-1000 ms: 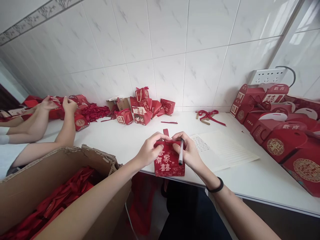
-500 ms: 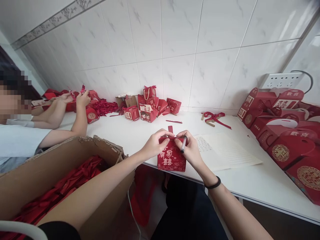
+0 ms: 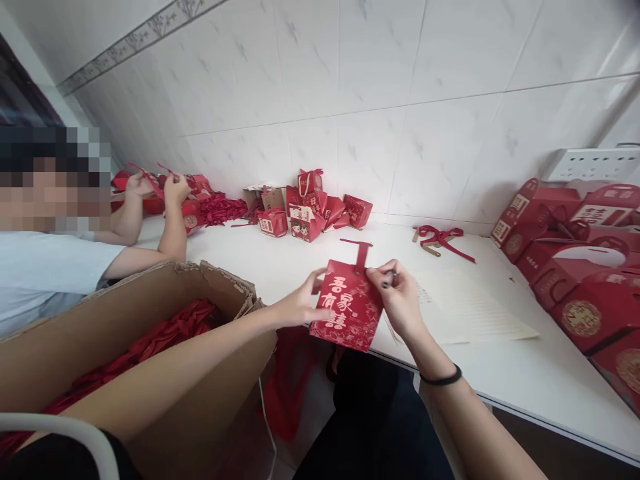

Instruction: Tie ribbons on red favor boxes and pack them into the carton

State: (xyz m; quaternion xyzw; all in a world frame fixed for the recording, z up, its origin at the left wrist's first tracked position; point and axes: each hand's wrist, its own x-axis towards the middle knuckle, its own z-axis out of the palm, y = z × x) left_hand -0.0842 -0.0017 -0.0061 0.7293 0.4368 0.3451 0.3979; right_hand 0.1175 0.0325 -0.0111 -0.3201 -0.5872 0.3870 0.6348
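Observation:
A small red gift box [image 3: 349, 307] with gold characters is tilted over the front edge of the white table [image 3: 505, 373]. My left hand [image 3: 303, 307] grips its left side. My right hand [image 3: 400, 297] pinches its top right corner while also holding a dark pen [image 3: 389, 279], mostly hidden in the fingers. A red strip [image 3: 361, 252] sticks up from the box's top.
An open cardboard carton [image 3: 165, 313] full of red ribbons sits at my left. A lined paper sheet [image 3: 470, 310] lies right of the box. Large red boxes [image 3: 575, 280] pile at the right, small ones [image 3: 310, 210] by the wall. A person [image 3: 75, 247] works with ribbons at the left.
The box has been lifted and tipped to the right, its front now facing me. My view has turned left, bringing the other person more into sight.

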